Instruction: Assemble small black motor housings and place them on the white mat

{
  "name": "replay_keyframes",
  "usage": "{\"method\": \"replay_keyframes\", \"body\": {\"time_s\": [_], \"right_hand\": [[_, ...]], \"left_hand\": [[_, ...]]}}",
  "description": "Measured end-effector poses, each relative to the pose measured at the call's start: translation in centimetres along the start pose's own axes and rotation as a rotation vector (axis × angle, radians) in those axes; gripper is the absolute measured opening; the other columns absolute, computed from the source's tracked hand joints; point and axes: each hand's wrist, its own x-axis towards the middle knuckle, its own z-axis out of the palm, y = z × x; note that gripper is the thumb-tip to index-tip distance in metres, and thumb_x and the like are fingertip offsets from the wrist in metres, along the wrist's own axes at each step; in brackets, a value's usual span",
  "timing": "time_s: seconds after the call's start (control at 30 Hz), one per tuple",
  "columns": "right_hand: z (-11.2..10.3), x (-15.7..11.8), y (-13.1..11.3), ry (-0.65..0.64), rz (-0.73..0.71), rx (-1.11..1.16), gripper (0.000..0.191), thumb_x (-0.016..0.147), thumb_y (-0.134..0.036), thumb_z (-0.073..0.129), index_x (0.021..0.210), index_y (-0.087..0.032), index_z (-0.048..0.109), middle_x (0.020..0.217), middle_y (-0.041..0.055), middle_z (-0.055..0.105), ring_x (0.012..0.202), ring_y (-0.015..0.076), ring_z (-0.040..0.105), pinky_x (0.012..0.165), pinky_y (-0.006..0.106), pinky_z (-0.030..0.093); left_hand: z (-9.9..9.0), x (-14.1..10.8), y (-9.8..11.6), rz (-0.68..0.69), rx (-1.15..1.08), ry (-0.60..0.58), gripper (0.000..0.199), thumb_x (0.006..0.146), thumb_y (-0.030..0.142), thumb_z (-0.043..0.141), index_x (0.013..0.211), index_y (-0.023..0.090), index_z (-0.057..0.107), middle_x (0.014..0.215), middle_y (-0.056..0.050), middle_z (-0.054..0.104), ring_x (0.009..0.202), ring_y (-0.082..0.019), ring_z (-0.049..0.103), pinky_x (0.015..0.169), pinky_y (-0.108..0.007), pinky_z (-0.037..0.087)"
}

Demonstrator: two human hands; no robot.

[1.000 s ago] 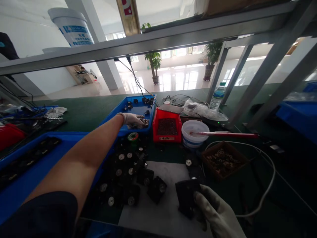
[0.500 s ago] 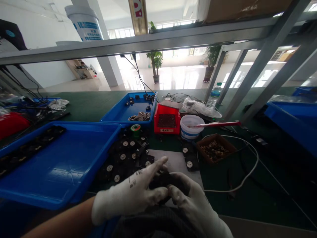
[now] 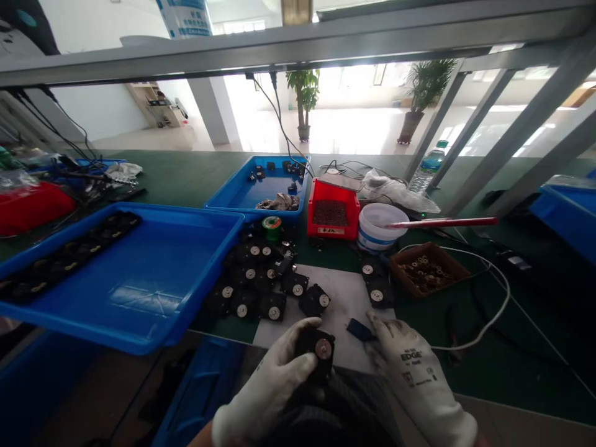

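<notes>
My left hand (image 3: pixel 279 366), in a white glove, is closed round a black flat part with a round silver disc (image 3: pixel 323 349), held above my lap. To its right, my right hand (image 3: pixel 410 366), also gloved, has a small dark blue block (image 3: pixel 361 329) between thumb and fingers, low over the white sheet (image 3: pixel 342 295). Blur hides where exactly the fingertips touch it. Several more black parts with silver discs (image 3: pixel 274 306) lie in a cluster left of the sheet. Two others (image 3: pixel 378 293) sit at its right edge.
A large blue tray (image 3: pixel 162 273) with a row of black parts stands left. Behind are a smaller blue tray (image 3: pixel 233 197), a solder spool (image 3: pixel 271 227), a red bin (image 3: pixel 333 205) and a white tub (image 3: pixel 377 226). A brown box (image 3: pixel 433 282) of small rings and a white cable lie right.
My hands were together round the black part. My right hand has moved away to the right, and the dark blue block now shows. The view has shifted slightly.
</notes>
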Motion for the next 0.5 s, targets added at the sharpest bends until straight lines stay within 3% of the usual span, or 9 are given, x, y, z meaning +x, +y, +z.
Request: {"method": "replay_keyframes", "body": {"time_s": [0.13,0.3,0.37,0.5], "right_hand": [[0.8,0.1,0.1,0.048,-0.026,-0.087,0.04,0.093,-0.006,0.05,0.125,-0.016,0.072,0.098,0.0153,0.079,0.089,0.0325,0.074,0.084,0.047,0.059],[0.1,1.5,-0.4,-0.043,0.031,0.015,0.035,0.093,-0.025,0.063,0.126,-0.015,0.071,0.112,0.0171,0.078,0.098,0.0344,0.073,0.087,0.046,0.058],[-0.3,2.2,-1.2,-0.101,0.089,0.014,0.027,0.093,-0.03,0.067,0.114,-0.015,0.074,0.109,0.0187,0.078,0.097,0.0369,0.073,0.086,0.048,0.056],[-0.5,3.4,-2.5,-0.14,0.158,0.014,0.009,0.089,-0.025,0.068,0.087,-0.017,0.073,0.095,0.0182,0.076,0.091,0.0373,0.072,0.082,0.047,0.055]], "left_hand": [[0.4,0.2,0.2,0.04,0.045,0.052,0.065,0.083,0.046,0.086,0.139,0.026,0.059,0.114,-0.005,0.069,0.079,-0.014,0.064,0.067,-0.024,0.054],[0.4,0.9,0.5,0.143,0.26,0.079,0.049,0.085,0.035,0.079,0.131,0.025,0.065,0.124,-0.007,0.072,0.1,-0.02,0.066,0.08,-0.026,0.053],[0.5,1.3,0.6,0.167,0.33,0.088,0.048,0.085,0.029,0.076,0.131,0.024,0.064,0.125,-0.007,0.073,0.105,-0.022,0.065,0.084,-0.027,0.053],[0.4,1.6,0.8,0.112,0.286,0.095,0.057,0.084,0.03,0.071,0.138,0.024,0.058,0.125,-0.008,0.071,0.085,-0.019,0.066,0.069,-0.027,0.053]]}}
